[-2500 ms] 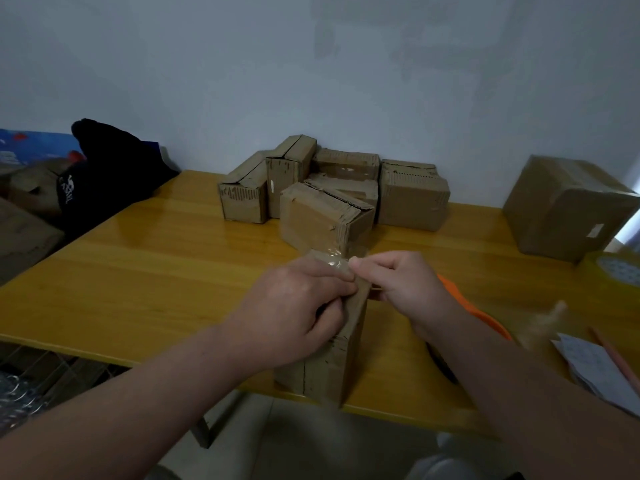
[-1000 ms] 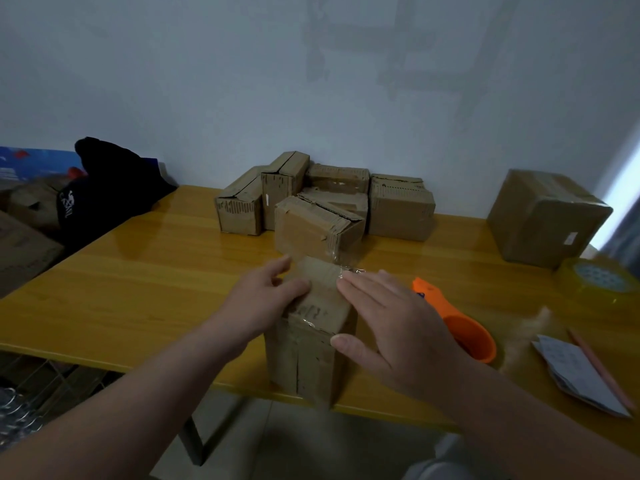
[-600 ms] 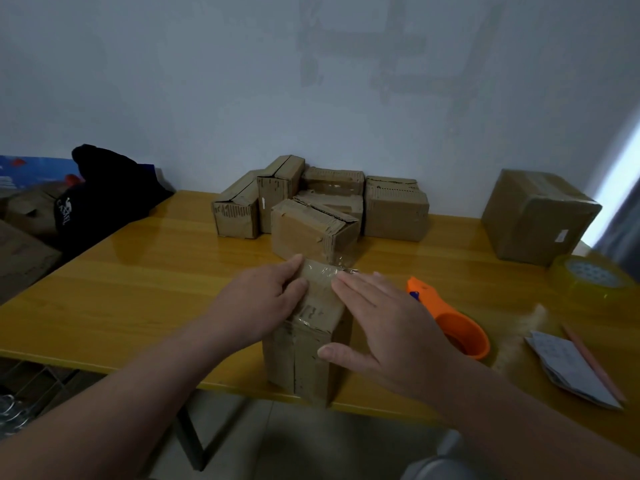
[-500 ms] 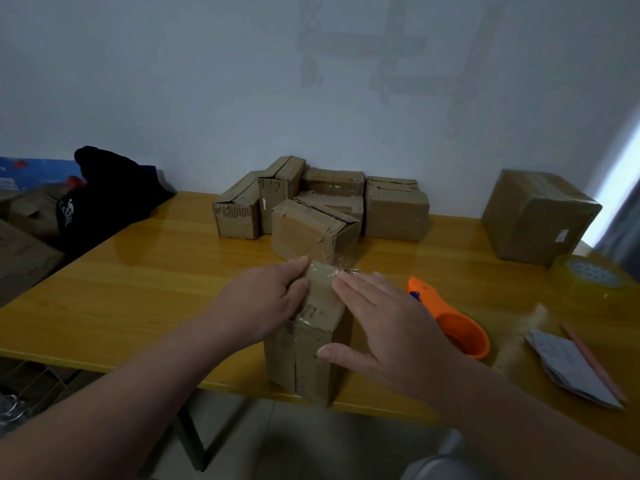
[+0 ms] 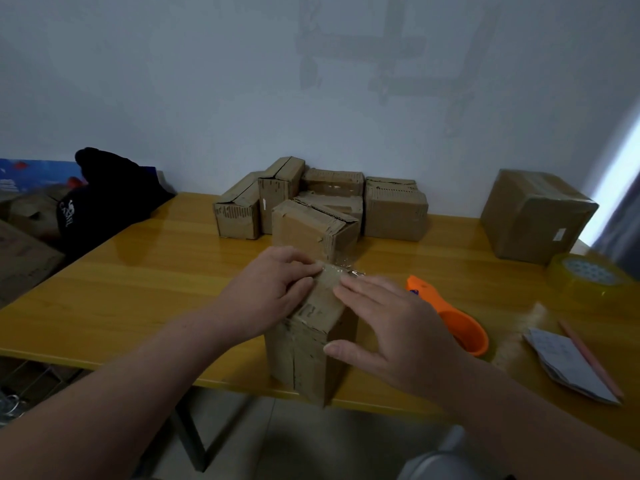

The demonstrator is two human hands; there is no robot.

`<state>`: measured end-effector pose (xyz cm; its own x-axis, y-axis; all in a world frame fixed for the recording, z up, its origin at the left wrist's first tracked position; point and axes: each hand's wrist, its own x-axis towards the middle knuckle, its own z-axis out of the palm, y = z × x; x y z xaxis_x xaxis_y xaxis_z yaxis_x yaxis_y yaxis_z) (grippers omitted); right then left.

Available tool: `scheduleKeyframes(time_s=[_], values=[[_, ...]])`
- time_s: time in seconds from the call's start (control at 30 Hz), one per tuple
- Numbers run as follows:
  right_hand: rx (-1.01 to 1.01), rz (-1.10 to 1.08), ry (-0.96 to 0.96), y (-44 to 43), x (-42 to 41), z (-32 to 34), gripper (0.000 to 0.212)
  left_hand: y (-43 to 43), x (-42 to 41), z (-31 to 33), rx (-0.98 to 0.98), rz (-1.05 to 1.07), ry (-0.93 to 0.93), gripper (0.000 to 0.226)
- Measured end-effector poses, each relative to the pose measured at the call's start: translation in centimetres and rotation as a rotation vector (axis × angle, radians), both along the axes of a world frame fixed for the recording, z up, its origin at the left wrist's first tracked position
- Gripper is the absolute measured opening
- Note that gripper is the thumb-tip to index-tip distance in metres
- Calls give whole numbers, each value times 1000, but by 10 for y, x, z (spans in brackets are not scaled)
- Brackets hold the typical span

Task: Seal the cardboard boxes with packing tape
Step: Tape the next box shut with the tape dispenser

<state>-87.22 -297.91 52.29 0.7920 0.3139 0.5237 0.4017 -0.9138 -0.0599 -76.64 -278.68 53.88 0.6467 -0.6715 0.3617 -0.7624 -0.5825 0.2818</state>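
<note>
Yellow wooden table (image 5: 138,289) runs up to a pale wall, with a broad bare stretch left of the work and a crowded right end. A small cardboard box (image 5: 304,358) stands on end right at the table's near edge. A strip of clear tape (image 5: 337,270) runs over its top, crinkled at the far edge. The left hand (image 5: 270,292) presses the tape from the left, fingers loosely bent against the box. The right hand (image 5: 391,330) lies flat on the top's right side, fingers straight, thumb on the near face. An orange tape cutter (image 5: 457,327) lies just beside that hand. A tape roll (image 5: 588,275), folded paper (image 5: 568,365) and a pencil (image 5: 588,355) sit further right. More small boxes (image 5: 394,213) cluster by the wall, and a larger box (image 5: 533,216) stands apart.
</note>
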Motion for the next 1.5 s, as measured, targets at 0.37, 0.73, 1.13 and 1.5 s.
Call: scheduleKeyframes(time_s=[0.37,0.73,1.13,1.5], values=[[316,-71,812,-40,55,21,120,0,-3,0,-263,-86,30,21],[68,120,924,-26,96,35,128,0,3,-7,-369,-121,29,18],[-348,128,628,-18,92,33,136,-3,-2,-10,-406,-81,40,24],[-380,121,622,-10,80,34,133,-5,-3,-10,-379,-43,-12,24]])
